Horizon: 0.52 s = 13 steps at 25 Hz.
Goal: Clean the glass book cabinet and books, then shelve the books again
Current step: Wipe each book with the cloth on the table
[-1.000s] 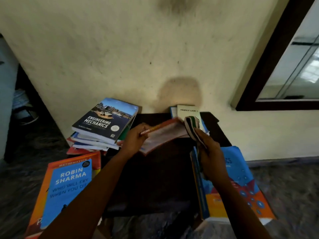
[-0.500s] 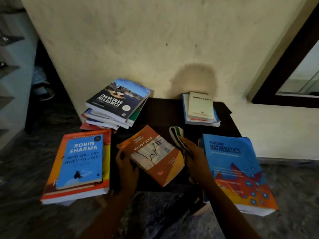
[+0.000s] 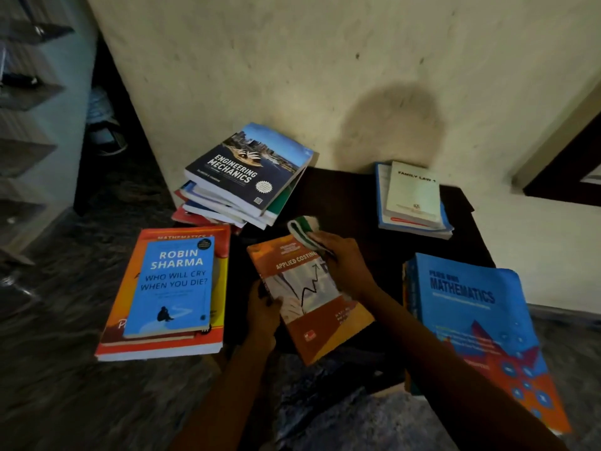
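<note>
Over the dark worktop [image 3: 341,196], by its front edge, the Applied Costing book [image 3: 312,301] (raised edge-on a second ago) is now sitting cover-up. Left hand [image 3: 263,317] fingers are gripping its side and right hand [image 3: 348,265] fingers are pressing the cloth [image 3: 304,229] on its far corner, so cover-wiping is seemingly starting.

orange book [image 3: 320,323]: glossy paper cover | cloth [image 3: 303,228]: soft fabric | wall [image 3: 292,76]: rough plaster

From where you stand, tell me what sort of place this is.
Probably a room in a home, perhaps a study corner: textbooks such as Engineering Mechanics stacked on a low dark table against a plastered wall, with glass cabinet shelves at the left edge.
</note>
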Each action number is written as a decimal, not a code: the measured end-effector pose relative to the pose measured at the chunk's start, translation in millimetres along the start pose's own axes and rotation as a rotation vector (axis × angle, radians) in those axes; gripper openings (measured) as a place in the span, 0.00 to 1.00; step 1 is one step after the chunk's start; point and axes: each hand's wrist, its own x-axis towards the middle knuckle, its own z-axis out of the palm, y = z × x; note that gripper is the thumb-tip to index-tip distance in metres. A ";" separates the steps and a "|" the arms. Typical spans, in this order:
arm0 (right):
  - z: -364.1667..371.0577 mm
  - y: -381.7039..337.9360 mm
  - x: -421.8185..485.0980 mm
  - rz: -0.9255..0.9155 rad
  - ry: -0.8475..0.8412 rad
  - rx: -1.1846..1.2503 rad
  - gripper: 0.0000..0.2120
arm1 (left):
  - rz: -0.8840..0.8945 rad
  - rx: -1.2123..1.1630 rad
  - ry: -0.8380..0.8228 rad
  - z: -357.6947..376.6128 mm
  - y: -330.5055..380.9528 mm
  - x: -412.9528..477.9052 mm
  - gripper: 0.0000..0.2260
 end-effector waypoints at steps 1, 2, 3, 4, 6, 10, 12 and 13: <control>3.5 -0.2 7.5 -0.025 -0.034 -0.058 0.19 | -0.032 -0.011 -0.031 -7.7 5.0 4.6 0.28; 9.0 1.2 14.3 -0.055 -0.056 -0.113 0.19 | -0.052 0.011 -0.061 -16.2 7.2 10.5 0.27; 14.8 0.3 19.8 -0.071 -0.091 -0.172 0.19 | -0.064 0.032 -0.104 -24.2 9.0 14.1 0.27; 23.4 5.9 25.7 -0.073 -0.137 -0.235 0.20 | -0.071 0.023 -0.152 -29.0 13.5 14.4 0.26; 44.3 17.2 30.9 -0.038 -0.281 -0.355 0.22 | -0.094 0.006 -0.232 -32.7 16.0 14.8 0.25; 77.0 30.3 -0.7 -0.171 -0.267 -0.316 0.25 | -0.200 -0.020 -0.198 -37.2 11.2 14.7 0.18; 73.0 30.3 -35.4 -0.268 -0.269 -0.336 0.27 | -0.269 -0.063 -0.181 -40.0 9.1 14.9 0.18; 67.4 26.4 -53.7 -0.302 -0.265 -0.337 0.27 | -0.280 -0.076 -0.195 -41.6 8.9 15.7 0.18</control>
